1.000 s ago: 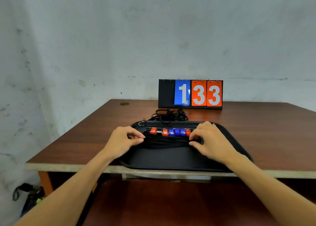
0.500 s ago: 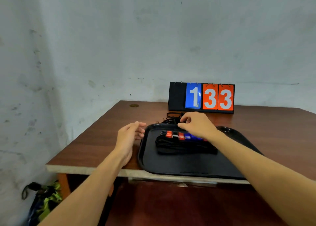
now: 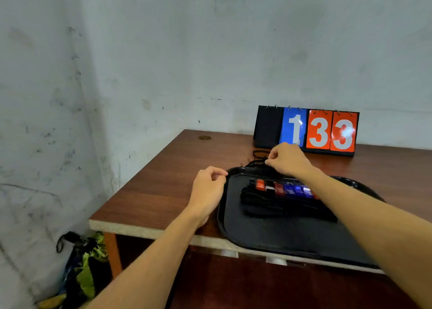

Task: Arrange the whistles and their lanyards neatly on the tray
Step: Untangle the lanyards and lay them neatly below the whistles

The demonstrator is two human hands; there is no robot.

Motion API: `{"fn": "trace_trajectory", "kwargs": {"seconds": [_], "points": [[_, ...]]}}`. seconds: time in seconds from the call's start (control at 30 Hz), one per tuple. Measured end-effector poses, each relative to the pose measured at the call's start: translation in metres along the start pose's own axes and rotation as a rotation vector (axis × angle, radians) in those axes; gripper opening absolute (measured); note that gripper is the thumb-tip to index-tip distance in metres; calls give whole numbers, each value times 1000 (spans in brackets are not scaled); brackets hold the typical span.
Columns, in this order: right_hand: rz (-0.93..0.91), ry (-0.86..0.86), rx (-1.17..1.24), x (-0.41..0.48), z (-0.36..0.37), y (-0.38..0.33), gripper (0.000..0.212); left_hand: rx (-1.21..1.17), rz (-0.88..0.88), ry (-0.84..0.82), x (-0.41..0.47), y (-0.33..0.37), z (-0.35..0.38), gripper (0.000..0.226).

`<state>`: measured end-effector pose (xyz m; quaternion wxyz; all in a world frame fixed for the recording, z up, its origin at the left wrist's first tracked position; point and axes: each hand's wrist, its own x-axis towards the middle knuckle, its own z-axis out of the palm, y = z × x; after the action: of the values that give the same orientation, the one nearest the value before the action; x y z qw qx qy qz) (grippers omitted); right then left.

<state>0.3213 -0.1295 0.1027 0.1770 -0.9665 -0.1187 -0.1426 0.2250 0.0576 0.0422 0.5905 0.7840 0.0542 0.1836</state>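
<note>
A black tray [image 3: 275, 236] lies on the brown table near its front edge. On it a row of red, black and blue whistles [image 3: 281, 189] lies side by side, with their black lanyards [image 3: 268, 203] bundled in front of them. More loose black lanyards [image 3: 257, 160] lie on the table behind the tray. My right hand [image 3: 288, 160] reaches over the tray's far rim and pinches a strand of that loose cord. My left hand [image 3: 207, 191] hovers at the tray's left rim, fingers loosely curled, holding nothing.
A flip scoreboard [image 3: 306, 130] reading 1 33 stands at the back of the table [image 3: 163, 189] against the wall. The wall is close on the left. A green and black bag [image 3: 81, 271] lies on the floor under the table's left corner.
Both hands left the lanyard bundle on the tray. My right hand moved back over the far rim to the loose cords; my left hand drew off to the tray's left rim. The view swung left.
</note>
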Motion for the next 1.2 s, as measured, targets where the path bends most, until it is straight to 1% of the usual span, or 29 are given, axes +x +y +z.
{"fn": "trace_trajectory", "kwargs": {"seconds": [0.1,0.17,0.23,0.27,0.37,0.4,0.43,0.47,0.57,0.63,0.73,0.8,0.9,0.97,1.07,1.17,1.2], "points": [[-95,87,139,-3,-18,-10,18,135,80,-52,-3,5,5,16],[-114,142,159,-3,-32,-11,19,148,86,-70,-5,5,6,16],[-82,149,190,3,-53,-7,20,133,61,-61,-5,4,4,16],[-42,145,246,7,-66,-5,19,137,53,-54,-5,4,3,16],[59,173,543,16,-97,-4,21,193,60,-67,-5,6,8,17],[61,179,598,16,-99,-5,17,204,56,-73,-5,8,10,18],[47,162,585,13,-98,-7,14,210,47,-76,-4,10,11,18],[20,126,519,10,-92,-8,14,206,33,-77,-2,11,12,19],[-84,11,277,-1,-67,-3,22,161,-38,-58,7,13,11,15],[-125,-44,208,-2,-55,5,26,177,-58,-48,14,14,11,10],[-197,-209,136,-1,-45,12,34,246,-41,-66,23,12,14,12],[-252,-282,75,3,-38,14,37,288,-3,-64,29,12,15,14],[-332,-296,12,11,-25,9,32,324,39,-30,37,8,15,14],[-371,-308,-32,18,-15,5,32,314,35,0,41,1,13,14],[-372,-340,-105,30,1,-1,33,254,4,50,44,-4,12,15],[-341,-333,-164,40,13,-8,14,249,4,37,44,-3,13,15],[-333,-315,-165,42,13,-11,13,247,8,34,45,-3,14,15]]}}
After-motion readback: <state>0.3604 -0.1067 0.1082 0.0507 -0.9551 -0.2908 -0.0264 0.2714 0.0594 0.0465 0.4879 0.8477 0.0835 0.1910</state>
